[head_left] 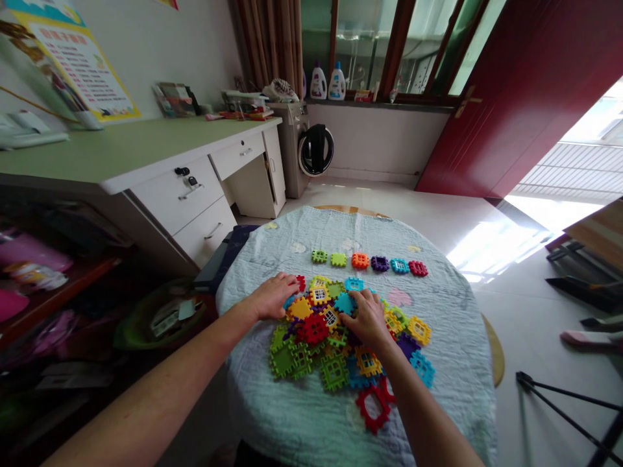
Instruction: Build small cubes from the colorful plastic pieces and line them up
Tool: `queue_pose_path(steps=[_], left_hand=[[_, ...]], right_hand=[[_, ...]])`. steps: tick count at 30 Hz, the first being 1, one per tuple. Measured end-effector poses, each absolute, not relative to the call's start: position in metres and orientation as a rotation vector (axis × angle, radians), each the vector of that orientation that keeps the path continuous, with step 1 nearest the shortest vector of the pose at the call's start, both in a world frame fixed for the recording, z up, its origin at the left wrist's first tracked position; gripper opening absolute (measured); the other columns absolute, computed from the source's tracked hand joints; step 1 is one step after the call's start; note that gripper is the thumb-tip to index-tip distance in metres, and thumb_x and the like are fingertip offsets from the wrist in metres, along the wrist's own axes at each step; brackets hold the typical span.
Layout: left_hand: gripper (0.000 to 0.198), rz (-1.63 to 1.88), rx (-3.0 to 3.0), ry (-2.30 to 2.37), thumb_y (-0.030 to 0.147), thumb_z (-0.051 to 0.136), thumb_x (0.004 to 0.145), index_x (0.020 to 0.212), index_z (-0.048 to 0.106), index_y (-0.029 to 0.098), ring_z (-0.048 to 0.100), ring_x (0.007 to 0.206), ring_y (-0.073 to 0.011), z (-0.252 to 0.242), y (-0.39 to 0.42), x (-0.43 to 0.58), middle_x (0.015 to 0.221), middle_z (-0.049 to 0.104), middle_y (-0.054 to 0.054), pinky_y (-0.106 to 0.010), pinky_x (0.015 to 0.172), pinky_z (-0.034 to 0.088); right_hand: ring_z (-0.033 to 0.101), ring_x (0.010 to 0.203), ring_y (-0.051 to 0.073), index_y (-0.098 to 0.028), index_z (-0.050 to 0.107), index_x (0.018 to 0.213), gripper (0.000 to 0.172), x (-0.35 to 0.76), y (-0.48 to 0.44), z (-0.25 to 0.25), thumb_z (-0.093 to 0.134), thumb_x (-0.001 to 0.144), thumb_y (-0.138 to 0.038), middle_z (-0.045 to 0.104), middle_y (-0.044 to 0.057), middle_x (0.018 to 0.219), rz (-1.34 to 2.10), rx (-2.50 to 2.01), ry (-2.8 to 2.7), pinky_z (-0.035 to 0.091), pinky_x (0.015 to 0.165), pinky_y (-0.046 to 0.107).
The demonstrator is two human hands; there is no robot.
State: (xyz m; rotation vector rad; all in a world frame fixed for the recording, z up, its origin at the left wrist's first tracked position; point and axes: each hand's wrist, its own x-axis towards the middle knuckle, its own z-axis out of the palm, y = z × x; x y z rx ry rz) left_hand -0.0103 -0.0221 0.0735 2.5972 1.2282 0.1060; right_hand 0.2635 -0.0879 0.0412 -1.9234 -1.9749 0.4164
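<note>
A pile of interlocking plastic building blocks lies on the cloth-covered table, mostly square with notched edges. At the pile's left side my left hand (276, 296) rests with fingers stretched out, its fingertips by a red block (300, 283). My right hand (368, 316) reaches over the pile from the right, thumb and fingers apart beside a blue block (344, 303). Between the hands are a yellow window block (319, 296), an orange block (300, 309) and a red block (314, 329). Green blocks (333, 371) lie nearer me, with a red frame block (373, 408) at the front.
Beyond the pile, several blocks form a row, from a green one (319, 256) to a red one (418, 268). A pale blue cloth (263, 259) covers the round table. A desk (160, 149) stands left, a washing machine (292, 143) behind, a tripod (528, 379) right.
</note>
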Motion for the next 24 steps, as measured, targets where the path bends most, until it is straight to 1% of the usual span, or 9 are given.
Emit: queue_pose_path(steps=[2,4,8,10,13,17,19,21,24], left_hand=[[0.040,0.249,2.549,1.261,0.010,0.066,0.055,0.093,0.064,0.023,0.057,0.101,-0.0258,0.081,-0.021,-0.011,0.100,0.061,-0.005,-0.036,0.095,0.044],[0.039,0.399,2.485,1.322,0.013,0.063,0.059,0.096,0.063,0.023,0.059,0.094,-0.0233,0.090,-0.022,-0.007,0.099,0.060,-0.005,-0.035,0.091,0.047],[0.034,0.628,2.313,1.237,0.019,0.060,0.066,0.100,0.062,0.022,0.060,0.085,-0.0185,0.100,-0.037,0.028,0.103,0.058,-0.005,-0.031,0.081,0.051],[0.034,0.666,2.272,1.134,0.019,0.061,0.065,0.099,0.063,0.023,0.060,0.091,-0.0198,0.095,-0.047,0.054,0.102,0.059,-0.004,-0.032,0.085,0.051],[0.040,0.645,2.306,1.089,0.019,0.064,0.064,0.104,0.063,0.023,0.058,0.102,-0.0241,0.080,-0.057,0.088,0.105,0.062,-0.006,-0.038,0.095,0.048],[0.059,0.654,2.242,1.057,0.017,0.067,0.067,0.124,0.055,0.022,0.055,0.116,-0.0258,0.062,-0.062,0.105,0.123,0.061,-0.009,-0.043,0.105,0.043],[0.062,0.690,2.195,1.109,0.019,0.069,0.069,0.129,0.052,0.022,0.052,0.122,-0.0266,0.059,-0.064,0.102,0.130,0.058,-0.011,-0.045,0.108,0.040],[0.056,0.709,2.184,1.180,0.022,0.069,0.072,0.126,0.054,0.022,0.052,0.122,-0.0272,0.058,-0.066,0.096,0.128,0.059,-0.011,-0.046,0.108,0.040],[0.040,0.686,2.204,1.280,0.020,0.065,0.076,0.116,0.061,0.022,0.057,0.112,-0.0265,0.056,-0.069,0.089,0.116,0.064,-0.010,-0.044,0.102,0.044]], right_hand=[[0.048,0.106,0.027,-0.024,0.061,0.120,0.047,0.265,-0.090,0.041,0.068,0.074,-0.032,0.058,0.008,0.113,0.399,-1.867,-1.946,0.037,0.091,0.039],[0.048,0.107,0.027,-0.024,0.059,0.122,0.048,0.265,-0.092,0.042,0.067,0.074,-0.028,0.057,0.008,0.114,0.404,-1.809,-1.935,0.037,0.093,0.039],[0.048,0.108,0.028,-0.023,0.060,0.122,0.049,0.262,-0.096,0.042,0.066,0.074,-0.030,0.058,0.009,0.115,0.444,-1.751,-1.982,0.037,0.095,0.040],[0.048,0.109,0.028,-0.023,0.059,0.123,0.050,0.260,-0.098,0.041,0.065,0.074,-0.030,0.059,0.009,0.117,0.457,-1.721,-2.020,0.036,0.096,0.041],[0.048,0.110,0.027,-0.022,0.057,0.127,0.054,0.259,-0.102,0.042,0.062,0.074,-0.025,0.059,0.009,0.120,0.474,-1.683,-2.045,0.035,0.096,0.040],[0.046,0.114,0.028,-0.019,0.056,0.128,0.055,0.262,-0.106,0.044,0.061,0.073,-0.023,0.059,0.010,0.123,0.496,-1.701,-2.057,0.033,0.097,0.040],[0.045,0.116,0.029,-0.018,0.054,0.131,0.058,0.264,-0.107,0.045,0.063,0.074,-0.026,0.059,0.011,0.126,0.509,-1.716,-2.063,0.032,0.099,0.040],[0.044,0.119,0.030,-0.018,0.051,0.134,0.063,0.264,-0.107,0.044,0.066,0.074,-0.032,0.057,0.011,0.129,0.511,-1.728,-2.070,0.031,0.100,0.042],[0.043,0.121,0.030,-0.020,0.049,0.137,0.069,0.264,-0.106,0.044,0.070,0.074,-0.037,0.054,0.011,0.134,0.498,-1.737,-2.091,0.031,0.102,0.043]])
